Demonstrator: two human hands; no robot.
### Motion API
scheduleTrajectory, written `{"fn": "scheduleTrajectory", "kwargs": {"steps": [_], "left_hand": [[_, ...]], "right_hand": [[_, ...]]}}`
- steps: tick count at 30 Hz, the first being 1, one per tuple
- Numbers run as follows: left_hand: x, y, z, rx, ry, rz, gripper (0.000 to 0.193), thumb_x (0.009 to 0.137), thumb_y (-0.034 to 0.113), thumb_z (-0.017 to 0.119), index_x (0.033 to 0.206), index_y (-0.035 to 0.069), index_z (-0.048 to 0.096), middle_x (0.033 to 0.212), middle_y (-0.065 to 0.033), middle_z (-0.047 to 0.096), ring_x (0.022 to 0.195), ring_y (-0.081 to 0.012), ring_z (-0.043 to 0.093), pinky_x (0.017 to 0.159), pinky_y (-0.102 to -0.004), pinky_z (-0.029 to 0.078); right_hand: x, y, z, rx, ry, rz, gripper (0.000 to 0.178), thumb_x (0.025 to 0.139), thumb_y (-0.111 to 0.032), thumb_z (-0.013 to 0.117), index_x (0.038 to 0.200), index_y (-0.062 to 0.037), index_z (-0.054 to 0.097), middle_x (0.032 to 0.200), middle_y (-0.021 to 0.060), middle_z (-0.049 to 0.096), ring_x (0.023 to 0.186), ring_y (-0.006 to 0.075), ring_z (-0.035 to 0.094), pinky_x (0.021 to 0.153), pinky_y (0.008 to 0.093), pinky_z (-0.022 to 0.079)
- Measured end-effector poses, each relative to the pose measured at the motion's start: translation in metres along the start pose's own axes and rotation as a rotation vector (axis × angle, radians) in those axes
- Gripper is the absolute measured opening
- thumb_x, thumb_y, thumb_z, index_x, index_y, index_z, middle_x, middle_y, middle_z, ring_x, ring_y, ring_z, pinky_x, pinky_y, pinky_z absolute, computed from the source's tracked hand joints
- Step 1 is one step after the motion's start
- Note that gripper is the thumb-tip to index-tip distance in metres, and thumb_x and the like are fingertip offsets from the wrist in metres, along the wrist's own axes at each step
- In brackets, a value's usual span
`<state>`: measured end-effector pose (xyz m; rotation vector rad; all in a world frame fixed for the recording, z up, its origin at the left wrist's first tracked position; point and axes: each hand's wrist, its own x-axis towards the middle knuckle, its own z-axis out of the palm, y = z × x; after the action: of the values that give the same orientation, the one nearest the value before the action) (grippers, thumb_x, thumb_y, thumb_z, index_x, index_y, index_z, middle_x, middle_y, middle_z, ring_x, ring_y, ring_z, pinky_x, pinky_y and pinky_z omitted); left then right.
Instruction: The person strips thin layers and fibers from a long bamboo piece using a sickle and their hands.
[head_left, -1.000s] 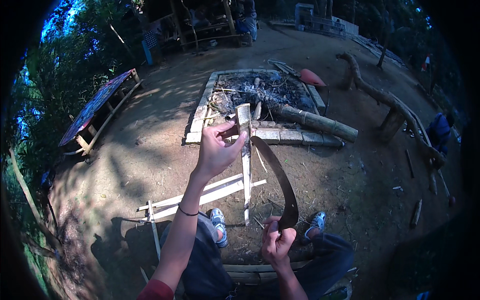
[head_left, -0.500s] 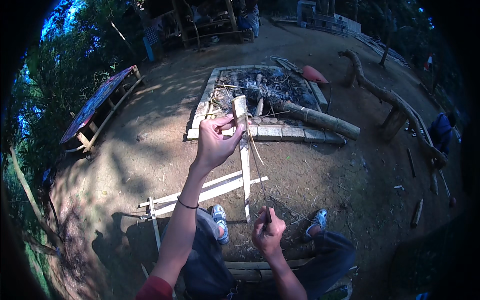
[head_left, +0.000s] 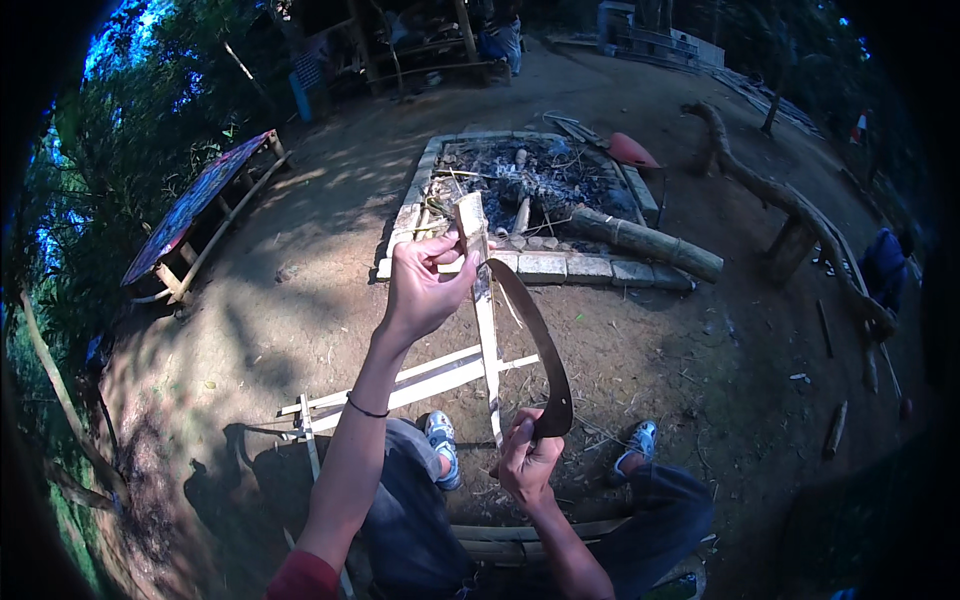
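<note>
Bamboo strip [head_left: 488, 345], held lengthwise above bare earth in front of the body, with a curved blade [head_left: 546, 345] just beside.

Clamped near the strip's far, wider end by thumb and fingers of the left hand [head_left: 430, 285]; narrowing toward the near end, close to the right hand [head_left: 530, 455]. Closed around the blade's near end with the right hand, handle mostly hidden; tip beside the strip near the left thumb, too close to tell whether touching. Lower down, on the ground near the left shoe [head_left: 441, 447]: pale strips [head_left: 435, 388]. Farther off: stone-edged fire pit [head_left: 540, 268], holding ash, with a thick bamboo pole [head_left: 650, 243] across the rim.
</note>
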<state>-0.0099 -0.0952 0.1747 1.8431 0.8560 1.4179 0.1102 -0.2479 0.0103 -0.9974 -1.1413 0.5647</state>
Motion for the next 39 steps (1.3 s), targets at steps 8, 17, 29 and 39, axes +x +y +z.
{"fn": "scheduleTrajectory", "kwargs": {"steps": [8,17,29,39], "left_hand": [[-0.003,-0.014,-0.009,0.072,0.021,0.055,0.025,0.084,-0.007,0.064,0.108,-0.012,0.066,0.07,0.0088,0.045,0.066,0.001,0.038,0.061,-0.0135,0.034],[-0.004,-0.02,-0.012,0.079,0.062,0.049,0.021,0.084,-0.008,0.064,0.104,-0.013,0.066,0.069,0.0085,0.047,0.066,0.0014,0.04,0.059,-0.0138,0.035],[-0.001,-0.027,-0.003,0.117,0.086,0.086,0.021,0.085,-0.009,0.063,0.105,-0.014,0.064,0.071,0.0074,0.051,0.066,0.0015,0.046,0.058,-0.0126,0.041],[-0.004,-0.022,-0.006,0.105,0.144,0.076,0.004,0.082,-0.009,0.066,0.084,-0.009,0.062,0.065,0.0091,0.045,0.062,0.0023,0.037,0.054,-0.0139,0.032]], "right_hand": [[0.006,0.014,0.001,0.034,-0.062,0.002,0.009,0.093,-0.005,0.047,0.088,0.0002,0.054,0.06,0.009,0.052,0.046,0.0169,0.055,0.044,0.0291,0.04],[0.016,0.022,-0.006,-0.134,-0.116,-0.224,0.01,0.093,-0.003,0.049,0.096,0.0026,0.056,0.061,0.0128,0.056,0.045,0.0196,0.058,0.046,0.03,0.043],[0.018,0.031,-0.01,-0.287,-0.186,-0.235,0.026,0.072,0.002,0.058,0.098,0.0005,0.058,0.061,0.014,0.056,0.054,0.0329,0.062,0.051,0.0383,0.049],[0.003,0.009,0.016,0.475,-0.014,0.318,0.026,0.101,-0.015,0.042,0.078,-0.003,0.045,0.06,-0.0007,0.047,0.044,0.005,0.044,0.04,0.0229,0.031]]}}
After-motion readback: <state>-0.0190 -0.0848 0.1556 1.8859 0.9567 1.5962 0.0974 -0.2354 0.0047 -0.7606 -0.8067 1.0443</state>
